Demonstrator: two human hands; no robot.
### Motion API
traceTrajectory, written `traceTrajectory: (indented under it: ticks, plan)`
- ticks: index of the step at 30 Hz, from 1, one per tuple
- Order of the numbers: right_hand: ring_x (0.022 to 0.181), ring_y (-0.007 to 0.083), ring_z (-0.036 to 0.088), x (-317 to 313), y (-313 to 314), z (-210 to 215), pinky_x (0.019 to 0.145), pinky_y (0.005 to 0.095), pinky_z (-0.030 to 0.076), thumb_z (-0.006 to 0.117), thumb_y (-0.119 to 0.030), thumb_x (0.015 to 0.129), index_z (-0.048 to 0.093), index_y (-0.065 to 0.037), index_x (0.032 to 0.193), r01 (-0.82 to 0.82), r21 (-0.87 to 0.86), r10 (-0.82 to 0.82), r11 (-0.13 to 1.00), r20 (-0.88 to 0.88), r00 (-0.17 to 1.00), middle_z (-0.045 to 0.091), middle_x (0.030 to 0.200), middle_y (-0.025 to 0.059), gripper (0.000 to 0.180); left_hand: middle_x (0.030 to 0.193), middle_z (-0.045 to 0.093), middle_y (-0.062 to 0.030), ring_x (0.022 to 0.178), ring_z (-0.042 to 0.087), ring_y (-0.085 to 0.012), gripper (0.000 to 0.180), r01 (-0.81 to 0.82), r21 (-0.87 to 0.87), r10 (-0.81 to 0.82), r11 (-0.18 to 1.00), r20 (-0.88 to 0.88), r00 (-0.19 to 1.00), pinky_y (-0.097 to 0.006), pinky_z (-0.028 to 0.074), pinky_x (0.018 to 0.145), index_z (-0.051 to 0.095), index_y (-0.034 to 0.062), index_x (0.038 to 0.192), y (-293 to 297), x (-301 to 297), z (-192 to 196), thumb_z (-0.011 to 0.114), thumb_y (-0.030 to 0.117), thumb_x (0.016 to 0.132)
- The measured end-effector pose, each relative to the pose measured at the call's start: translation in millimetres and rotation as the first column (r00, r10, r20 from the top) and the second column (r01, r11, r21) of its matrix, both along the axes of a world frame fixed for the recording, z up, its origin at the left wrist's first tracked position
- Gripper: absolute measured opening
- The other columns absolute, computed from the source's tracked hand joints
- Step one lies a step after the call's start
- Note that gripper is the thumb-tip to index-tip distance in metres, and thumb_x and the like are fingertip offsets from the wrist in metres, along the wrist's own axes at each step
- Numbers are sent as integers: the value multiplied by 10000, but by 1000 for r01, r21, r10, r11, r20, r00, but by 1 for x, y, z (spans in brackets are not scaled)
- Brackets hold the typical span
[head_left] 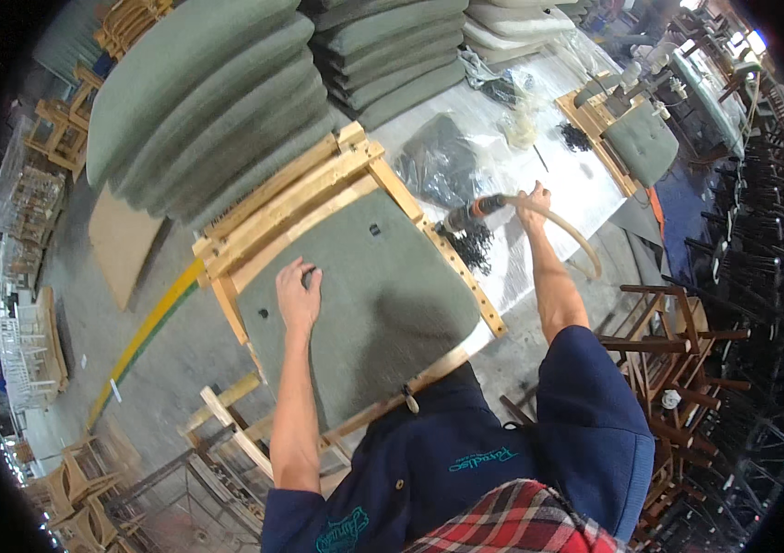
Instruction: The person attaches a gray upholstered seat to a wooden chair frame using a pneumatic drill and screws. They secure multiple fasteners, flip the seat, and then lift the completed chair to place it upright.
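Observation:
My left hand rests on a grey-green padded panel, fingers curled, with a small dark piece at the thumb and fingertips; its kind is unclear. The panel lies within a light wooden frame. Two other dark spots show on the panel, one squarish. To the right, my right hand is closed around a beige hose just behind a black and orange power tool. The tool's front end points at the frame's right rail, beside a heap of black screws.
Tall stacks of grey-green cushions stand beyond the frame. A pale-covered table bears a dark plastic bag and a second wooden frame. Brown wooden chair frames crowd the right; a yellow line crosses the floor.

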State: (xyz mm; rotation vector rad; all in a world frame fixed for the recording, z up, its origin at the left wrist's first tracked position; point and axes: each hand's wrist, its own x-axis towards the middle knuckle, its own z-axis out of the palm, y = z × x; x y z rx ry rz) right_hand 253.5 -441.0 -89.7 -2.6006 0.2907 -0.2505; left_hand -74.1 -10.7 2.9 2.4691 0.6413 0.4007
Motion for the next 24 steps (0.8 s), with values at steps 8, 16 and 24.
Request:
traceTrajectory:
  ticks: [8,16,24]
  plan:
    - [1305,410,472,65,-10,11,984,497,513,594,-203,862,558,-29,1306,-174,-284,73,943,-333,940,493,1393,207,479,1288,646,-125,1257,517,-328,231,-81,-31,80,996,-24,997,-431,400,1089,702,42,984,0,9,8,714,251,886]
    - [1030,387,657,69,-31,-6,877,471,547,581,-129,861,622,-3,1156,-121,-338,65,933,-171,983,660,1092,189,324,1278,649,-104,1258,513,-317,206,-107,-59,105,992,-46,993,-430,408,1078,697,51,973,-6,13,10,722,233,882]
    - [1228,395,514,81,-38,5,901,527,537,582,-155,866,557,-17,1247,-280,-345,186,896,-280,942,513,1343,175,405,1283,643,-115,1253,513,-324,216,-79,1,79,997,-46,996,-423,406,1072,680,47,993,-2,9,4,717,231,887]
